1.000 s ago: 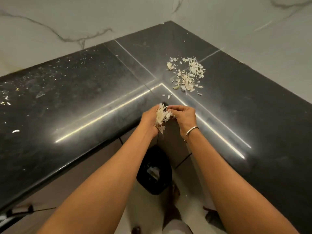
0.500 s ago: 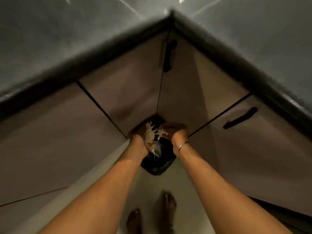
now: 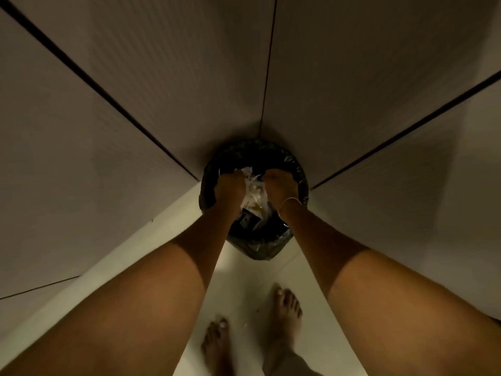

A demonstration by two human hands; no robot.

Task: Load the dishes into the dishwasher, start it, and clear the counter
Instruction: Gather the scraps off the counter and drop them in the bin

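Left cabinet doors [image 3: 81,158]: plain pale panels, dark seams running in toward the corner.
Left hand [image 3: 230,187]: down in the bin mouth, back upward, fingers bent toward the middle, tips at the pale scraps; gripping or merely touching, cannot tell.
Scraps [image 3: 250,185]: whitish flaky clump, squarely between the two hands, close against both, low in the opening above darker rubbish.
Right hand [image 3: 279,185]: mirrored just beside the clump, fingers curled inward and down; grip too murky to call.
Bangle [image 3: 291,200]: thin band on the right wrist.
Bin [image 3: 299,169]: round, lined with a black bag, tucked into the cabinet corner, standing on the light floor [image 3: 244,280].
Right cabinet doors [image 3: 406,131]: same pale panels, one dark seam slanting up and away.
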